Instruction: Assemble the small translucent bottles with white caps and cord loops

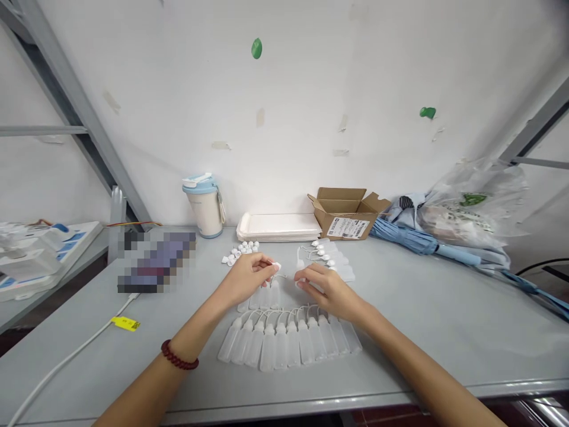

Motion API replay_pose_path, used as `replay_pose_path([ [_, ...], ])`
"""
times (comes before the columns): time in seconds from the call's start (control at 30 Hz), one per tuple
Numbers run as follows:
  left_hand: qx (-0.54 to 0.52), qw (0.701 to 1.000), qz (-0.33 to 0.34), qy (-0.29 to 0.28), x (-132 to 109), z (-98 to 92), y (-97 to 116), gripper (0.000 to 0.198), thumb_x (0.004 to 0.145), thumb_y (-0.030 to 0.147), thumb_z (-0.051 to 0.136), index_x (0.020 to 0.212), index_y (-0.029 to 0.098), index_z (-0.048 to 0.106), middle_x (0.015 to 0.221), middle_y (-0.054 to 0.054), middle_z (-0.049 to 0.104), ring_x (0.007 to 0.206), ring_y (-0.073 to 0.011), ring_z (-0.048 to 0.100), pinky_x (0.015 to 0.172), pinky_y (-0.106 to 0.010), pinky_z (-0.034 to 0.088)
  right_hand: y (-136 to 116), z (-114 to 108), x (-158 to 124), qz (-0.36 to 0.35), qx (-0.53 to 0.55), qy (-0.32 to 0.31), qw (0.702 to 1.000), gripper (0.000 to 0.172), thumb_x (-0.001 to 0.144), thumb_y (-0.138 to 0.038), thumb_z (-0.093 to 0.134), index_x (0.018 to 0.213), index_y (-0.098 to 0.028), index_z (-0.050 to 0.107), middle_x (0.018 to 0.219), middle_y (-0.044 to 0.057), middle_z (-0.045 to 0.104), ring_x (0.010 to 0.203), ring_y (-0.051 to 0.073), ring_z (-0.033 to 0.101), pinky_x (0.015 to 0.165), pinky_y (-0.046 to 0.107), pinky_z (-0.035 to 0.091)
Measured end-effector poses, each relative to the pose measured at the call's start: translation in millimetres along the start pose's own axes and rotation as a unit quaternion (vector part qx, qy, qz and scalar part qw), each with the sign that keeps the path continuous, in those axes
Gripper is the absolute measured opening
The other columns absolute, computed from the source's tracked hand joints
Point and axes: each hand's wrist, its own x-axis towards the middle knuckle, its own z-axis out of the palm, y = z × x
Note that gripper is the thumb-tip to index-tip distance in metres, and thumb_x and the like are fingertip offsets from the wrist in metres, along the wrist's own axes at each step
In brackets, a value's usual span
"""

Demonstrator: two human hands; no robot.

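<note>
My left hand (249, 276) is closed in a pinch on a small white cap (276, 267) above the grey table (444, 320). My right hand (326, 287) is curled, fingers pressed on a small translucent squeeze bottle (300, 264) whose body is mostly hidden. Just below both hands lies a row of several translucent squeeze bottles (288, 344) with thin tethered caps. A second group of bottles (333, 258) lies beyond my right hand. A cluster of loose white caps (240, 252) sits beyond my left hand.
At the back stand a white and blue lidded cup (204, 204), a stack of white trays (278, 227) and an open cardboard box (347, 213). A blue folded umbrella (444, 249) and plastic bag (475, 201) lie right. A white cable (66, 362) with yellow tag runs left.
</note>
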Motion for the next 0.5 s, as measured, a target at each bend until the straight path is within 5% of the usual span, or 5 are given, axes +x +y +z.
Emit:
replay_pose_path([
  [0.17,-0.087,0.996,-0.014,-0.015,-3,4.3,3,0.028,0.075,0.037,0.063,0.087,0.013,0.062,0.074,-0.003,0.062,0.067,-0.0138,0.059,0.067,-0.028,0.049,-9,-2,-1,0.007,0.075,-0.002,0.997,0.010,0.089,-0.019,0.048,0.092,-0.021,0.057,0.087,0.004,0.061,0.081,0.016,0.055,0.073,0.030,0.043],
  [0.5,-0.076,0.996,0.030,-0.039,-5,12.7,12,0.021,0.074,0.034,0.062,0.080,0.014,0.063,0.079,-0.003,0.063,0.065,-0.0131,0.057,0.067,-0.029,0.049,-17,-7,-1,0.027,0.177,-0.039,0.983,0.017,0.084,-0.008,0.041,0.083,-0.019,0.054,0.077,0.001,0.055,0.072,0.013,0.047,0.068,0.026,0.039],
])
